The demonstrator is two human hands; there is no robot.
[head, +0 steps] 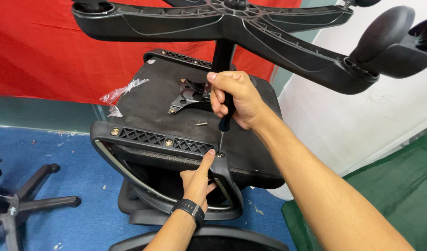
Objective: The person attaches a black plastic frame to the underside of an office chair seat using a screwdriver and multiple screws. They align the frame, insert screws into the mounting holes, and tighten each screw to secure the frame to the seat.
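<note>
Blue carpet and a red cloth surround the upturned office chair (pixel 176 107) you're working on. Your right hand (pixel 234 100) is clenched round a screwdriver (pixel 225 122), its tip down in a hole of the black bracket (pixel 225 174) just below. Your left hand (pixel 198 181) grips that bracket from underneath, index finger pressed beside the tip. Two bolts already sit left of it; a loose screw (pixel 201 123) lies beside your right hand.

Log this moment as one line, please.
right hand: gripping screwdriver, tip at bracket screw | left hand: steadying bracket | chair: upside down | loose screw: on seat underside
</note>
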